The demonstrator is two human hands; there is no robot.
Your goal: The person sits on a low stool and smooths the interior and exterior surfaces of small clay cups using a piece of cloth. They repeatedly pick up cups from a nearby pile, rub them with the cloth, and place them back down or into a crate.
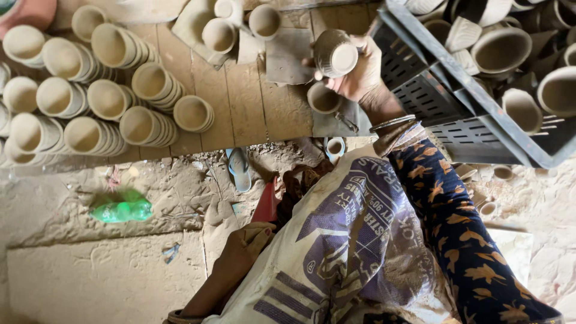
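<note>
Clay covers nearly everything here, so edges are hard to read. The right hand [360, 72] is raised over the wooden counter [246, 108] and grips a small unfired clay cup [335, 54], its fingers wrapped around the far side and mostly hidden behind the cup's body. A second cup [324, 98] stands on the counter just below that hand, partly covered by the palm. The left hand [255, 235] hangs low near the ground beside a printed sack [354, 240] worn over the lap; its fingers curl inward, and I cannot tell whether they hold anything. A red object [267, 204] just above it is half hidden by the sack. To the right, a dark metal crate [444, 102] full of cups runs out of the frame. On the left of the counter, stacked cups [108, 102] lie on their sides, the outermost cut off by the edge. A green plastic bottle [123, 210] lies crushed on the dusty floor.
</note>
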